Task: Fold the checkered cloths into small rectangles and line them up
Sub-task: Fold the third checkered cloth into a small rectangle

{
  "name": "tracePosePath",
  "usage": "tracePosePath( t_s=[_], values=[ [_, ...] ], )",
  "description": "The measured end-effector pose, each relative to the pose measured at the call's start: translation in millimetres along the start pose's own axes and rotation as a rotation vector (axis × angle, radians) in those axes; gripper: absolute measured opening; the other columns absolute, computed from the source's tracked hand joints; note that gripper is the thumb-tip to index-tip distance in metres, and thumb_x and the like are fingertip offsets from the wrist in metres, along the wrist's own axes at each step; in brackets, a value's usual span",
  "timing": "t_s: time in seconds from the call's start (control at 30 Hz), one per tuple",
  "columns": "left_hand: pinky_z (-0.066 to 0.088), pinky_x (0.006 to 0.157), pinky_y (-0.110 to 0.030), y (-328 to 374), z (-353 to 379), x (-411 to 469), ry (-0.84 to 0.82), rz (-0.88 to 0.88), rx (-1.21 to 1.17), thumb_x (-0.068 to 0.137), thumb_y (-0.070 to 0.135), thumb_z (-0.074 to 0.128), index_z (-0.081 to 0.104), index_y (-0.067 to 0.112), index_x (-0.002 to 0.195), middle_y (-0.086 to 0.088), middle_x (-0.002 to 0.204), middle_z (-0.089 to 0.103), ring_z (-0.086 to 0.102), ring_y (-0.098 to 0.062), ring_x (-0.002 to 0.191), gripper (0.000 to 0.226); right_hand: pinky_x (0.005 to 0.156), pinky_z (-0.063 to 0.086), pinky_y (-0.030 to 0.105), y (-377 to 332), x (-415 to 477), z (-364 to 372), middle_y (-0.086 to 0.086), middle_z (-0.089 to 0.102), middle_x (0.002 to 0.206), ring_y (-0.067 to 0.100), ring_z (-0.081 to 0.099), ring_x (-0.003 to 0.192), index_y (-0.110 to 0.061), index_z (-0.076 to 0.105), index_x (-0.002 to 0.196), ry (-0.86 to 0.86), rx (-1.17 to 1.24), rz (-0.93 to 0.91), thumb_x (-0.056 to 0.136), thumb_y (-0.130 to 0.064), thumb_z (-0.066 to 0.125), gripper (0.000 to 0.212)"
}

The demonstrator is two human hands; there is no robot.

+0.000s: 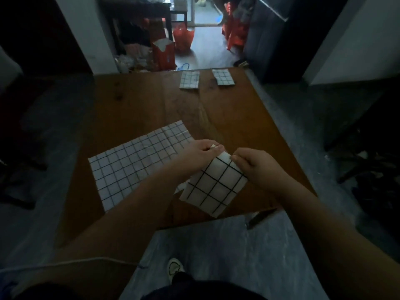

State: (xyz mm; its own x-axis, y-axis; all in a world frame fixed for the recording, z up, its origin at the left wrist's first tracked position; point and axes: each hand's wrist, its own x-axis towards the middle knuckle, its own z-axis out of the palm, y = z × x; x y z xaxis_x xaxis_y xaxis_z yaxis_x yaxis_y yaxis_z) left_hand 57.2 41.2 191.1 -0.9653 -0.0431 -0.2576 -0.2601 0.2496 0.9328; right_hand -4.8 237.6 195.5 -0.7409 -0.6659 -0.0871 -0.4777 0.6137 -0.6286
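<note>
"Dim room, was it?"

"Dim, yes. I stood at a brown wooden table (134,105) on a grey floor (216,245), and red bags (183,38) sat on the floor beyond its far edge."

"Where were your hands?"

"Both were over the near right part of the table, with my bare forearms reaching forward and angling in toward each other. My left hand (201,151) had its fingers curled, thumb and fingertips pinching the top corner of a partly folded checkered cloth (216,187). My right hand (253,163) was just beside it, knuckles up, fingers curled in, pinching the same top edge a little further right."

"Did that cloth lie on the wood?"

"It hung tilted from my fingers, its lower corner pointing back toward me at the table's near edge. Whether it touched the wood, I could not tell."

"And the other cloths?"

"An unfolded cloth (134,167) lay flat on the left of the table, its near right part hidden under my left forearm. Two small folded ones lay side by side at the far edge, near each other but apart: the left rectangle (189,80) and the right rectangle (223,77), which was turned slightly askew."

"Anything below?"

"One pale shoe (174,268) on the floor, between my arms."
</note>
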Motion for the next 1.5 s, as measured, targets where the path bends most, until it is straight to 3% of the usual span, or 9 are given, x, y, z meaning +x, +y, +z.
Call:
tracePosePath(
  t_s=[0.2, 0.33, 0.47, 0.57, 0.77, 0.87, 1.03, 1.23, 1.5],
  values=[
    [0.057, 0.09, -0.049, 35.0, 115.7, 8.3, -0.061, 0.07, 0.146, 0.101, 0.048, 0.056, 0.076, 0.032, 0.098, -0.005, 0.099, 0.075, 0.07, -0.029, 0.095, 0.026, 0.056, 0.042, 0.035, 71.8, -76.4, -48.3, -0.004, 0.051, 0.061, 0.009, 0.047, 0.055, -0.018, 0.053, 0.068, 0.082, 0.001, 0.046, 0.101, -0.043, 0.049, 0.041],
    [0.057, 0.091, -0.048, 54.5, 203.7, 11.6, -0.187, -0.032, 0.071, 0.1, 0.053, 0.056, 0.074, 0.019, 0.104, -0.004, 0.102, 0.077, 0.074, -0.028, 0.096, 0.039, 0.053, 0.036, 0.022, 137.3, -142.0, -91.9, 0.001, 0.048, 0.062, 0.007, 0.042, 0.053, -0.005, 0.055, 0.072, 0.206, 0.115, 0.111, 0.104, -0.03, 0.051, 0.041],
    [0.058, 0.094, -0.047, 66.3, 282.9, 20.3, -0.362, -0.09, 0.004, 0.102, 0.03, 0.061, 0.073, 0.012, 0.112, -0.006, 0.108, 0.078, 0.074, -0.026, 0.1, 0.024, 0.056, 0.038, 0.023, 196.7, -208.9, -136.1, 0.007, 0.059, 0.07, 0.014, 0.051, 0.06, -0.004, 0.061, 0.077, 0.298, 0.174, 0.19, 0.105, -0.029, 0.05, 0.039],
    [0.056, 0.098, -0.05, 77.3, 339.1, 28.1, -0.416, -0.088, 0.041, 0.102, 0.025, 0.062, 0.075, 0.014, 0.109, -0.006, 0.109, 0.078, 0.074, -0.026, 0.103, 0.018, 0.053, 0.035, 0.016, 233.9, -250.7, -166.4, -0.012, 0.055, 0.059, 0.002, 0.048, 0.054, -0.015, 0.054, 0.067, 0.375, 0.206, 0.233, 0.106, -0.025, 0.05, 0.04],
    [0.05, 0.105, -0.057, 104.3, 416.4, 50.1, -0.554, -0.046, 0.148, 0.085, 0.063, 0.062, 0.075, 0.013, 0.112, -0.01, 0.114, 0.077, 0.071, -0.032, 0.112, 0.059, 0.063, 0.038, 0.035, 303.8, -303.5, -205.1, 0.001, 0.051, 0.066, 0.014, 0.048, 0.063, -0.004, 0.054, 0.076, 0.435, 0.146, 0.326, 0.105, -0.03, 0.05, 0.04],
    [0.055, 0.1, -0.047, 111.7, 441.6, 64.1, -0.585, -0.126, 0.072, 0.097, 0.053, 0.059, 0.069, 0.004, 0.119, -0.013, 0.116, 0.074, 0.072, -0.029, 0.107, 0.055, 0.067, 0.04, 0.036, 334.3, -319.0, -216.8, 0.011, 0.059, 0.073, 0.02, 0.054, 0.069, 0.0, 0.058, 0.081, 0.485, 0.148, 0.357, 0.105, -0.031, 0.05, 0.04],
    [0.054, 0.06, -0.016, 118.6, 471.7, 106.8, -0.647, -0.183, 0.022, 0.108, 0.021, 0.048, 0.066, 0.005, 0.097, 0.002, 0.079, 0.07, 0.068, -0.004, 0.07, 0.026, 0.057, 0.033, 0.029, 384.6, -316.0, -235.1, 0.001, 0.05, 0.063, 0.003, 0.046, 0.057, -0.01, 0.049, 0.069, 0.498, 0.134, 0.414, 0.105, -0.028, 0.051, 0.04],
    [0.064, 0.082, -0.043, 121.9, 488.3, 184.0, -0.65, -0.28, -0.193, 0.108, 0.018, 0.046, 0.066, 0.0, 0.118, -0.016, 0.105, 0.076, 0.075, -0.027, 0.092, 0.029, 0.056, 0.032, 0.028, 436.7, -273.3, -274.9, -0.006, 0.043, 0.059, 0.005, 0.041, 0.054, -0.014, 0.044, 0.066, 0.52, 0.21, 0.446, 0.105, -0.031, 0.05, 0.043],
    [0.057, 0.092, -0.045, 170.4, 488.7, 326.4, -0.823, -0.241, -0.159, 0.089, 0.041, 0.071, 0.064, 0.006, 0.123, -0.012, 0.117, 0.07, 0.067, -0.029, 0.106, 0.05, 0.054, 0.031, 0.023, 489.0, -174.8, -362.6, 0.002, 0.038, 0.061, 0.004, 0.037, 0.052, -0.01, 0.042, 0.065, 0.458, 0.169, 0.362, 0.104, -0.03, 0.054, 0.046]
  ],
)
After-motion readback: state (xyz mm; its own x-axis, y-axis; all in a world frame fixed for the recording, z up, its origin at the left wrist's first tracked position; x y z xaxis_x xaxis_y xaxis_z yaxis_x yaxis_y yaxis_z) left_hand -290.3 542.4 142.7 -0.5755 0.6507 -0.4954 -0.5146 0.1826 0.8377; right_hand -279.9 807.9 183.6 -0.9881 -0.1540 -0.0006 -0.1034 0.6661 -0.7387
